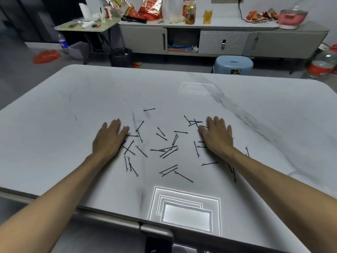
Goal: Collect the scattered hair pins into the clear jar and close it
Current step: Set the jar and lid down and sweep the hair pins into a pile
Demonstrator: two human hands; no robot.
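Plainly, both hands are laid flat on the table, palms down and fingers straight, and nothing is gripped by either. The left hand is set at the left edge of the scatter, with a few pins touched or partly covered by its fingers. The right hand is set on the right side, well apart from the left, with pins lying beside and partly under it.

Between and around the hands, the black hair pins are spread loosely over the middle of the table. Some are crossed in small bundles, others lie singly, and a few are seen to the right of the right forearm. No clear jar or lid can be made out on the table, so its place cannot be told. The task is therefore judged to be at its start: no pin is seen to be collected, and the gathering, filling and closing are all left to be done.

The tabletop is pale and marbled with grey veins, and a bright light reflection is shown near its near edge. Beyond the far edge, a blue stool, a black bin and a long low cabinet cluttered with bags and bottles are seen.
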